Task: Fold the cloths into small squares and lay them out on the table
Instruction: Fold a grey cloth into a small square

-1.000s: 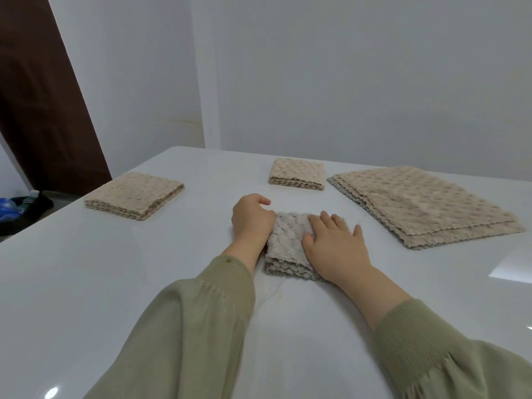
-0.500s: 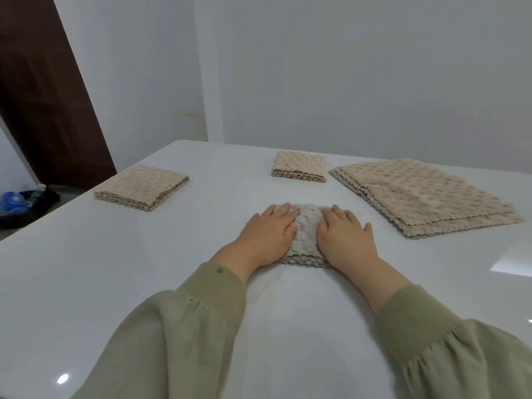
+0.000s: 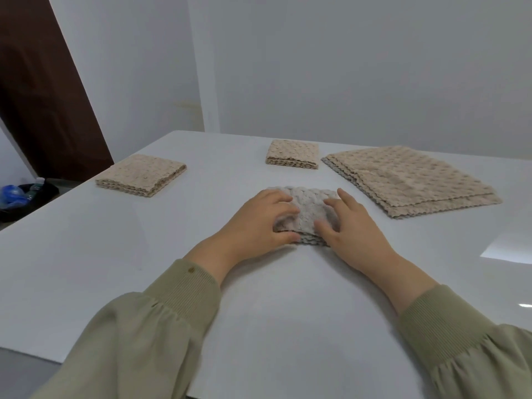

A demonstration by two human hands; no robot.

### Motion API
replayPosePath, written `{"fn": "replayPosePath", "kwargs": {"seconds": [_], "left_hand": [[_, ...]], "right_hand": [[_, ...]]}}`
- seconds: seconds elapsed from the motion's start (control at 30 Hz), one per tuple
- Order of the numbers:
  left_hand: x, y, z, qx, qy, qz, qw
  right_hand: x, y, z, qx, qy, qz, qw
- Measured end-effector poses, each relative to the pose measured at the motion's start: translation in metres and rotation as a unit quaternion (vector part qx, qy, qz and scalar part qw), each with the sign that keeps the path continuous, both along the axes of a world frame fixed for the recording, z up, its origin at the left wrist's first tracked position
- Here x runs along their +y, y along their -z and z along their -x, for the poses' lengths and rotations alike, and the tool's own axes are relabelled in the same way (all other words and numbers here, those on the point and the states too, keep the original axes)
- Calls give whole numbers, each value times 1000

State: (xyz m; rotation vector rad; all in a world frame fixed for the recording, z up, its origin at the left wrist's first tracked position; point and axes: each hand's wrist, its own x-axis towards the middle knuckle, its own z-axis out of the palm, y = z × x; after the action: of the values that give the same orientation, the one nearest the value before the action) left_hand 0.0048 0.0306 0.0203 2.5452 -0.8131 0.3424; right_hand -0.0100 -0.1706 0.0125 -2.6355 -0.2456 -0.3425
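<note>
A small folded grey cloth (image 3: 309, 210) lies in the middle of the white table (image 3: 115, 254). My left hand (image 3: 259, 226) grips its left side, fingers curled on top and thumb at the near edge. My right hand (image 3: 354, 228) holds its right side with bent fingers, thumb on top near the front edge. Two folded beige squares lie further out, one at the left (image 3: 141, 175) and one at the back middle (image 3: 293, 154). A flat stack of larger beige cloths (image 3: 408, 180) sits at the right.
The table's far edge meets a plain white wall. A dark brown door (image 3: 37, 96) stands at the left. Below it, a black bag with blue items (image 3: 17, 194) lies on the floor. The table's near edge shows at lower left.
Both hands lay flat on the grey cloth half a second ago; now their fingers are curled round its sides. Before that, my left hand was a fist beside the cloth.
</note>
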Motion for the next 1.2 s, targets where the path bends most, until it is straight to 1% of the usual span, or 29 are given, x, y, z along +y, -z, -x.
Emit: {"fn": "replayPosePath", "kwargs": {"seconds": [0.1, 0.2, 0.33, 0.47, 0.57, 0.67, 0.7, 0.77, 0.87, 0.93, 1.0, 1.03, 1.1, 1.13, 1.17, 1.2], "left_hand": [[3, 1, 7, -16, -2, -34, 999], [5, 3, 5, -10, -11, -52, 999], [5, 3, 4, -16, -16, -66, 998], [7, 1, 11, -49, -11, -74, 996], [17, 0, 22, -71, -9, -61, 996], [37, 3, 38, -67, -15, -41, 997], [44, 4, 43, -58, -22, -30, 998], [62, 1, 58, -9, -54, -5, 998], [86, -11, 80, 102, -77, 2, 992], [97, -25, 90, 179, -63, -22, 982], [102, -38, 93, 224, -55, -35, 972], [99, -43, 92, 217, -61, -15, 974], [85, -46, 81, 152, -87, 40, 984], [75, -44, 74, 133, -99, 51, 985], [64, -39, 67, 132, -106, 37, 985], [54, -32, 61, 141, -111, 0, 984]], "right_hand": [[-10, 1, 10, 21, -10, 26, 999], [-17, 0, 15, 49, -45, 21, 998], [-15, -1, 15, 13, -42, 23, 999], [-6, 0, 19, -12, -39, 39, 998], [1, 2, 28, -26, -62, 40, 997], [11, 3, 41, -32, -96, 34, 994], [14, 3, 46, -34, -111, 32, 993], [21, 2, 59, -26, -152, 28, 988], [33, 1, 78, -8, -203, 5, 979], [40, 0, 88, -11, -215, -35, 976], [47, -2, 90, -50, -201, -73, 976], [52, -3, 88, -82, -180, -83, 977], [64, -4, 78, -116, -121, -83, 982], [70, -4, 72, -102, -90, -74, 988], [75, -3, 67, -68, -66, -50, 994], [78, 1, 63, -27, -52, -15, 998]]}}
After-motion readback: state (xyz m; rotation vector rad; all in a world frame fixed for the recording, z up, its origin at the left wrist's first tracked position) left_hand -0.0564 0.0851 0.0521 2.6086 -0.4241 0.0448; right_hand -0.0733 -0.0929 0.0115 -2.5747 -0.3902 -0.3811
